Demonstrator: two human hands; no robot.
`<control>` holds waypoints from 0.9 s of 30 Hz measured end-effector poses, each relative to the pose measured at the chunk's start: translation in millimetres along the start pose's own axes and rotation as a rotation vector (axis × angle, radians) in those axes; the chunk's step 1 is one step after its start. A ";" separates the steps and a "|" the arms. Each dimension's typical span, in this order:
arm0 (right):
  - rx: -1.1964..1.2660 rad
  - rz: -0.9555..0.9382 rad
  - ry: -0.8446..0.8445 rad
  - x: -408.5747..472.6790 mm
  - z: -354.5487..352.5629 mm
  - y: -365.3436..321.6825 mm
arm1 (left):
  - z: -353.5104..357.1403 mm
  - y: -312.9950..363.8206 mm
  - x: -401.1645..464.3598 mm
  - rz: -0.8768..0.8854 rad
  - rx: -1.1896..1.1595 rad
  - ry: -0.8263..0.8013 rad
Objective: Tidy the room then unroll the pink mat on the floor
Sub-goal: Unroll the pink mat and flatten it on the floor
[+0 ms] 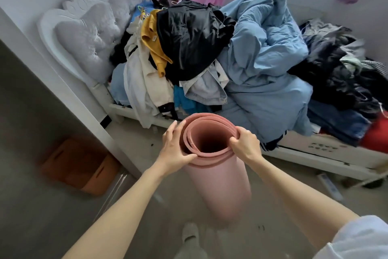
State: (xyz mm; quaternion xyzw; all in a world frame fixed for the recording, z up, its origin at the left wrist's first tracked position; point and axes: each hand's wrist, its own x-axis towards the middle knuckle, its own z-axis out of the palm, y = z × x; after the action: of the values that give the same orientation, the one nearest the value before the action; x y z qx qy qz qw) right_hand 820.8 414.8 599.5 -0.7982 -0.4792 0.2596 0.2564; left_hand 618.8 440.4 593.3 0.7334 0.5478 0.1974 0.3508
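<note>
The rolled pink mat (220, 183) stands upright in front of me, its open top end facing the camera and its lower end blurred above the floor. My left hand (176, 145) wraps the roll's left rim, thumb across the top edge. My right hand (245, 143) pinches the layered right rim, fingers hooked inside the roll. Both hands hold it at the top.
A white bed (315, 155) just beyond the mat carries a heap of clothes (189, 44) and a blue duvet (266, 69). An orange box (81, 164) sits under the grey wall panel on the left. My slippered foot (190, 233) is below the mat. Small litter lies by the bed frame.
</note>
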 end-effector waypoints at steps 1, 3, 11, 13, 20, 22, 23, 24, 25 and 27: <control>0.003 0.003 0.016 -5.1 -2.7 2.8 | 0.3 2.1 -3.3 -0.039 -0.036 -0.007; 0.024 0.031 0.044 -19.3 -10.1 6.7 | -4.4 7.2 -8.8 -0.145 -0.207 -0.070; 0.284 0.283 0.249 -37.7 -34.2 4.2 | -13.1 -17.6 -44.6 -0.321 -0.272 -0.585; 0.362 0.361 0.300 -41.5 -32.9 -4.0 | -10.0 -24.1 -55.3 -0.333 -0.215 -0.650; 0.616 0.611 0.394 -41.2 -10.2 -28.3 | 1.9 -34.0 -94.6 -0.201 0.188 -0.641; 0.630 0.610 0.378 -44.2 -2.9 -30.5 | -2.4 -43.1 -93.2 -0.181 0.329 -0.510; 0.637 0.601 0.361 -45.9 2.6 -31.6 | -6.5 -47.9 -93.8 -0.173 0.400 -0.456; 0.659 0.593 0.341 -47.7 7.2 -31.9 | -10.6 -50.0 -93.9 -0.147 0.471 -0.417; 0.691 0.583 0.320 -48.4 9.6 -30.4 | -13.2 -51.1 -93.3 -0.115 0.538 -0.385; 0.747 0.540 0.254 -47.1 16.4 -27.8 | -20.8 -53.1 -93.8 -0.015 0.692 -0.303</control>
State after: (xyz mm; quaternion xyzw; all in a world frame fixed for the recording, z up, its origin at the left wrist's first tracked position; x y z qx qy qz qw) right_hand 773.4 386.5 613.7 -0.7728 -0.0932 0.3718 0.5059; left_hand 539.3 366.4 577.4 0.8255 0.5291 -0.1126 0.1609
